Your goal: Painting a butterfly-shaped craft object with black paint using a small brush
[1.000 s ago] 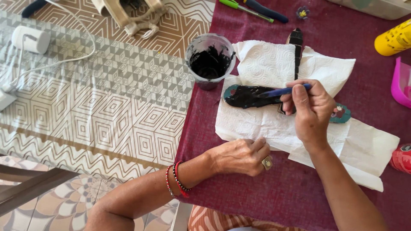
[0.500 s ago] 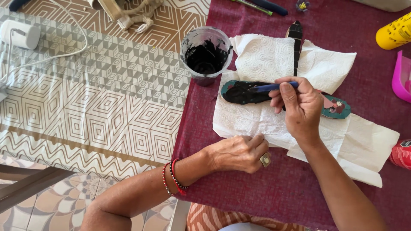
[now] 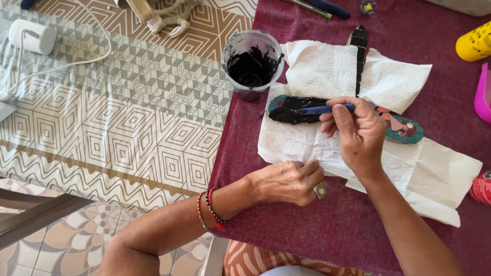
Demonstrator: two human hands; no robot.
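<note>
Under the right hand (image 3: 358,135), fingers pinching a blue brush (image 3: 319,109) over the black-coated mosaic piece (image 3: 299,110); left hand (image 3: 289,181), fingers curled, pins the paper towel (image 3: 291,143) — keep strokes short, towel flat.

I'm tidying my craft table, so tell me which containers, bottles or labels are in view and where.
Plastic cup: left of paper towels, round, clear, smeared with black paste.
Yellow bottle: top right edge, dark print.
Red container: right edge, mostly cut off.
Pink container: right edge, partly visible.
</note>
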